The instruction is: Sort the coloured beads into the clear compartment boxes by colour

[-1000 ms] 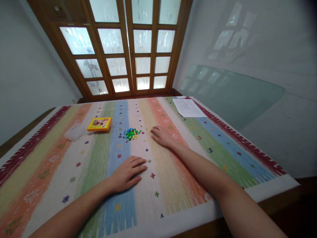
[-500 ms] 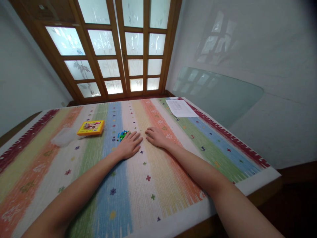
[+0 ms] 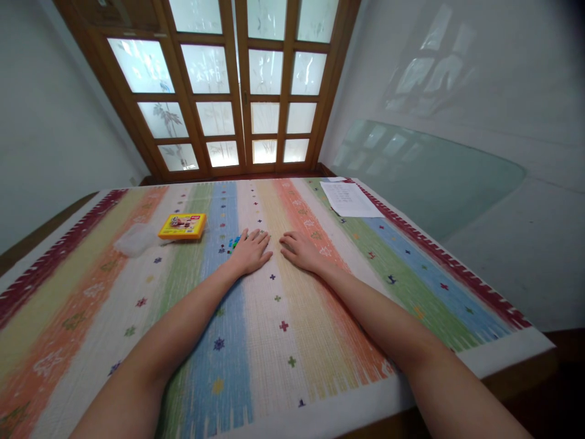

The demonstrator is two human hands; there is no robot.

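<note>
My left hand (image 3: 251,252) lies flat, fingers stretched out, over a small pile of tiny coloured pieces (image 3: 233,243) on the striped tablecloth (image 3: 256,341); only the pile's left edge shows past the hand. My right hand (image 3: 299,249) rests flat and open on the cloth just to the right, close to the left hand but apart from it, holding nothing.
A yellow box (image 3: 182,225) lies to the left of the hands, with a clear plastic bag (image 3: 136,239) beside it. A white sheet of paper (image 3: 350,199) sits at the far right of the table. Wooden glazed doors (image 3: 237,91) stand behind the table.
My left hand has slid forward from the near middle of the cloth onto the pile of coloured pieces, covering most of it. My right hand has stayed in place.
</note>
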